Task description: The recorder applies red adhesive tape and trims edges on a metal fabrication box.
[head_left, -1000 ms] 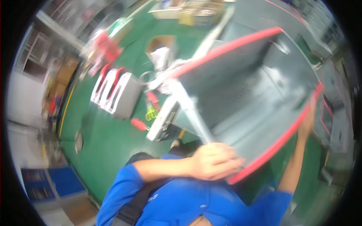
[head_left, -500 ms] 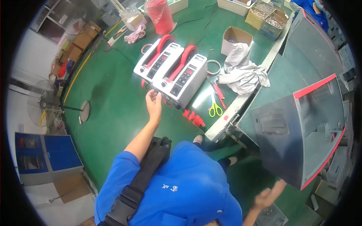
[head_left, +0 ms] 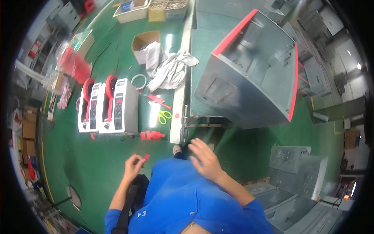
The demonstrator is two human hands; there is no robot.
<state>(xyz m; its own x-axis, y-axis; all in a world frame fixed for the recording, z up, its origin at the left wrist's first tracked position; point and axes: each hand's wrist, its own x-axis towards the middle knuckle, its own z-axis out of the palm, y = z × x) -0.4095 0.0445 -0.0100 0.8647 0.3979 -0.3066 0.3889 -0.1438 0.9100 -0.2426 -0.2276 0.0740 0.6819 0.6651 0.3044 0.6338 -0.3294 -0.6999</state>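
Note:
A short strip of red tape (head_left: 146, 157) is pinched in the fingers of my left hand (head_left: 134, 165), just in front of the bench. My right hand (head_left: 205, 159) is held up with its fingers stretched out and nothing in it, near the bench corner. Beyond my left hand stand two white tape dispensers (head_left: 119, 107), side by side, each with a red tape roll. Several red tape pieces (head_left: 152, 135) hang at the bench edge beside them. To my right, a large grey metal cabinet (head_left: 230, 87) with red tape along its rims rests tilted on a grey surface.
Yellow-green scissors (head_left: 164, 117), a red-handled tool (head_left: 156, 99), a tape ring (head_left: 139, 82) and white cloth (head_left: 169, 72) lie near a cardboard box (head_left: 145, 41). A pale rail (head_left: 180, 101) edges the green bench. Grey metal panels (head_left: 292, 165) stand at the lower right.
My left hand has drawn back from the dispensers with a red tape strip. My right hand has come up from the lower right to my front. The view has turned to the right.

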